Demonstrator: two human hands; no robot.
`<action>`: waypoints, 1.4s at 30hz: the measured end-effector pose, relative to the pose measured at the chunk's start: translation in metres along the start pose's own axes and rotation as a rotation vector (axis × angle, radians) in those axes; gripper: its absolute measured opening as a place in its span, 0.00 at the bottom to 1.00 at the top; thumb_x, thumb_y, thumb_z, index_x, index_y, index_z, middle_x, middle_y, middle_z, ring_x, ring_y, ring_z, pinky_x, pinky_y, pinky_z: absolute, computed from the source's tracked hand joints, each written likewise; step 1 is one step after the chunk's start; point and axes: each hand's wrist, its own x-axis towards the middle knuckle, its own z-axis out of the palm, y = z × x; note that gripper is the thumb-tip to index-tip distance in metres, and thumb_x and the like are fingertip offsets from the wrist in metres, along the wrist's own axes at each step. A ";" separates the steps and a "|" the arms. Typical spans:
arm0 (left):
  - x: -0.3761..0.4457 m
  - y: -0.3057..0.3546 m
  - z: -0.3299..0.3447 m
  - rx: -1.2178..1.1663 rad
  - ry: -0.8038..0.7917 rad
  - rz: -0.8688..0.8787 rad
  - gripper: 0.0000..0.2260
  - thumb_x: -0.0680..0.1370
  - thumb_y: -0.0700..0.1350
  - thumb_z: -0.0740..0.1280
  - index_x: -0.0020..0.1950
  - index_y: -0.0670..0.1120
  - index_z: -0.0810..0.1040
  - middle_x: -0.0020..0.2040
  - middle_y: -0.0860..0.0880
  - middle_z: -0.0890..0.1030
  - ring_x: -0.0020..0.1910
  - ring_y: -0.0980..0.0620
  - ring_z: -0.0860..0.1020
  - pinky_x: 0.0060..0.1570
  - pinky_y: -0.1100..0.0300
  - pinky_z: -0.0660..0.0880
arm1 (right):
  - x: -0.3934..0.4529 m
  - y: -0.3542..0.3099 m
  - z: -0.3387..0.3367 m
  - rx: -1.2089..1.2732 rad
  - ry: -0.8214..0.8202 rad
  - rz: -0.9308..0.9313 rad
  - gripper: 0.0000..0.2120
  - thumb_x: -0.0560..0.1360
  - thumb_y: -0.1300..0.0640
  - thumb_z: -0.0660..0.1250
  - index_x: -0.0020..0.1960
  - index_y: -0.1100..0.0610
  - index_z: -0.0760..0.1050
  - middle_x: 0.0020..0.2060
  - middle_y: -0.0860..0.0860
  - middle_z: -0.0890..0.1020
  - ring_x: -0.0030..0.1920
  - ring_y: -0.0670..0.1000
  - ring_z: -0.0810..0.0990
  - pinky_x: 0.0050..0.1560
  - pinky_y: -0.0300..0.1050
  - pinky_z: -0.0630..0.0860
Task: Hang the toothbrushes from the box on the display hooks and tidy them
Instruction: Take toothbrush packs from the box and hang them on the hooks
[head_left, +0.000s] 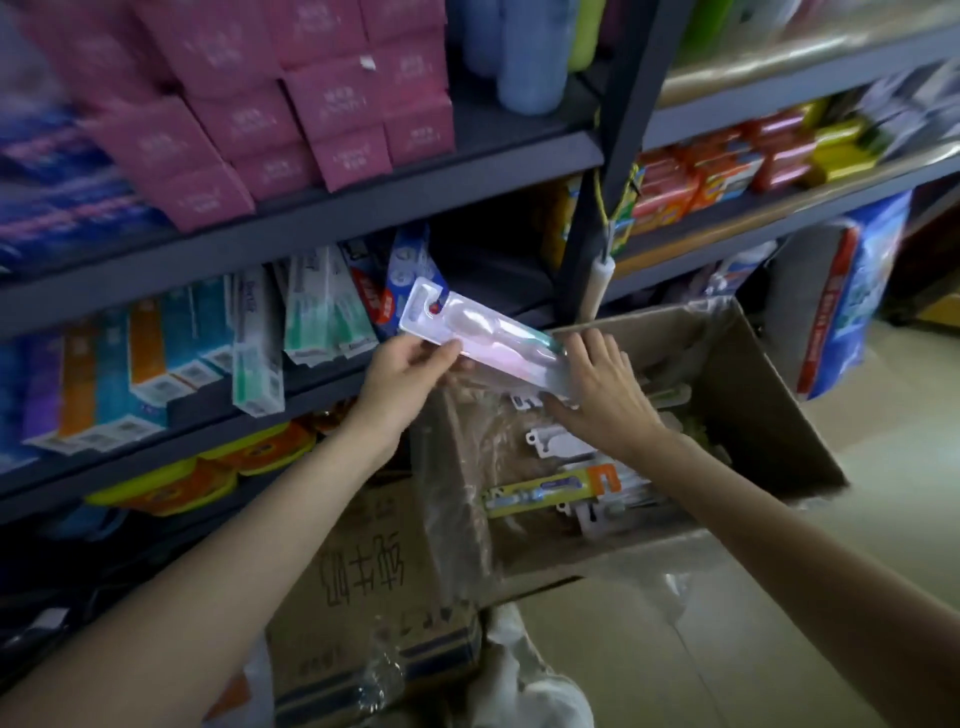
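A: Where's the toothbrush pack (470, 332)?

B: Above the near-left corner of the box (769, 415), tilted, hang-tab end up toward the shelf (332, 213). It's a clear blister with a pale pink brush inside.

A: Who has it?

B: The left hand (402, 376). Thumb on top, fingers curled beneath, pinching the pack's lower edge near its middle.

A: And the right hand (597, 392)?

B: Flat and spread, palm down, over the box, fingers wide apart. Its fingertips touch the pack's lower end. It grips nothing that I can see.

A: What's in the box?

B: More packs (558, 486), lying loose in a heap; one with a yellow-green card sits toward the box's near side. A clear plastic liner (457, 493) hangs over the box's left wall.

A: Left of the box?

B: Toothpaste cartons (156, 358) standing in a row under the shelf. Pink boxes (291, 98) are stacked on top of it.
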 end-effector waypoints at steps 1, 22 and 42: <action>-0.001 0.014 -0.011 0.023 0.024 0.047 0.06 0.78 0.38 0.63 0.44 0.48 0.76 0.32 0.54 0.81 0.33 0.62 0.79 0.38 0.69 0.75 | 0.006 -0.011 -0.009 0.149 -0.011 -0.009 0.24 0.70 0.53 0.72 0.60 0.64 0.70 0.50 0.58 0.73 0.49 0.57 0.72 0.50 0.50 0.70; -0.057 0.259 -0.249 0.246 0.404 0.771 0.13 0.79 0.34 0.57 0.43 0.50 0.75 0.40 0.50 0.79 0.41 0.54 0.78 0.44 0.62 0.74 | 0.140 -0.272 -0.238 1.260 0.199 -0.134 0.16 0.73 0.64 0.69 0.58 0.57 0.71 0.39 0.52 0.78 0.40 0.50 0.78 0.38 0.42 0.73; -0.044 0.233 -0.269 0.688 0.516 0.718 0.09 0.77 0.34 0.61 0.54 0.45 0.76 0.48 0.52 0.77 0.47 0.55 0.75 0.47 0.65 0.68 | 0.186 -0.290 -0.264 1.462 0.159 -0.174 0.17 0.71 0.70 0.68 0.57 0.59 0.70 0.41 0.54 0.79 0.44 0.52 0.82 0.43 0.44 0.82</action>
